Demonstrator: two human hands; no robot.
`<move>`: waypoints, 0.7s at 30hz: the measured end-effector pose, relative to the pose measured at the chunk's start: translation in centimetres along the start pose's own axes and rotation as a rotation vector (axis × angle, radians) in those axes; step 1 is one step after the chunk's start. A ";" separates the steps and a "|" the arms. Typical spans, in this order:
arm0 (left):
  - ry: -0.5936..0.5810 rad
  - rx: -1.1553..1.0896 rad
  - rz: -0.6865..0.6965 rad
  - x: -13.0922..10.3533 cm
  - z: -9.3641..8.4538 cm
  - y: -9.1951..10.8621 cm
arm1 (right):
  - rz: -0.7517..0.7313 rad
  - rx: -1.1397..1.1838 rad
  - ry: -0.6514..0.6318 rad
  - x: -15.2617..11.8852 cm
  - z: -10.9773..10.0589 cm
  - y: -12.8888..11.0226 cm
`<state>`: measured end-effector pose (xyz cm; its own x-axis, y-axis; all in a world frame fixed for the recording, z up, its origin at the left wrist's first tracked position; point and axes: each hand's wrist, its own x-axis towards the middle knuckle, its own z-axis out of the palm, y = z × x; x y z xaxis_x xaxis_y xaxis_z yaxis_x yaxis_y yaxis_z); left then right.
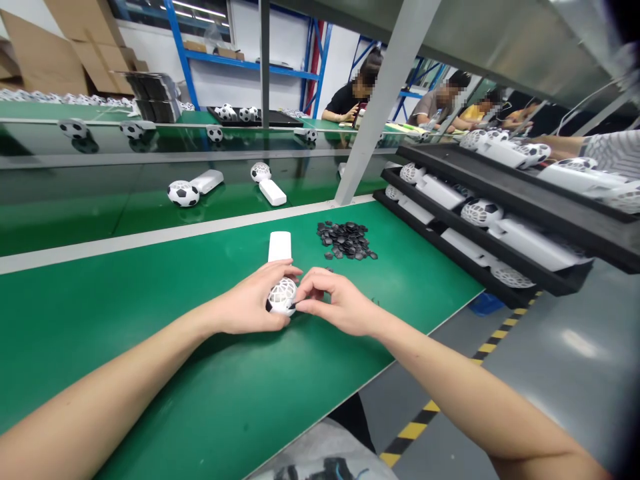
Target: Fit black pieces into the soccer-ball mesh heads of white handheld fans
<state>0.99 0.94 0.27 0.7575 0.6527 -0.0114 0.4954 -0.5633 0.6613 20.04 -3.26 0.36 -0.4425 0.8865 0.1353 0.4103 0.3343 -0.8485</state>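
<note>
My left hand (257,298) wraps round a soccer-ball-patterned handheld fan (283,292), whose white grille faces up. Its white handle (279,246) points away from me on the green table. At the right side of the ball head, my right hand (333,300) pinches a small black piece (293,306) against the white shell; fingers partly cover it. Beyond my right hand lies a loose pile of small black patches (346,240).
Black trays (450,157) of similar fans are stacked at the right. Past a pale rail (200,230), a green belt (100,207) carries more fans (183,193). A grey post (385,100) rises ahead. Several people (353,93) sit across the line.
</note>
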 end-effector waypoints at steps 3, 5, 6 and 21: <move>-0.001 -0.013 -0.021 0.0 0.0 0.0 | 0.091 0.127 0.004 0.6 0.6 0.5; 0.014 -0.020 -0.015 0.0 0.0 0.1 | 0.175 0.247 -0.010 0.9 0.8 0.9; 0.027 -0.022 -0.010 0.0 0.1 0.2 | 0.213 0.303 -0.019 1.0 0.9 1.0; 0.042 -0.072 -0.018 0.0 0.5 0.3 | 0.201 -0.221 0.260 1.7 -2.6 4.4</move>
<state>1.31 0.50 0.09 0.7297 0.6837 0.0066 0.4755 -0.5144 0.7137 23.15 0.50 -1.81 -0.1306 0.9832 0.1273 0.6428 0.1817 -0.7442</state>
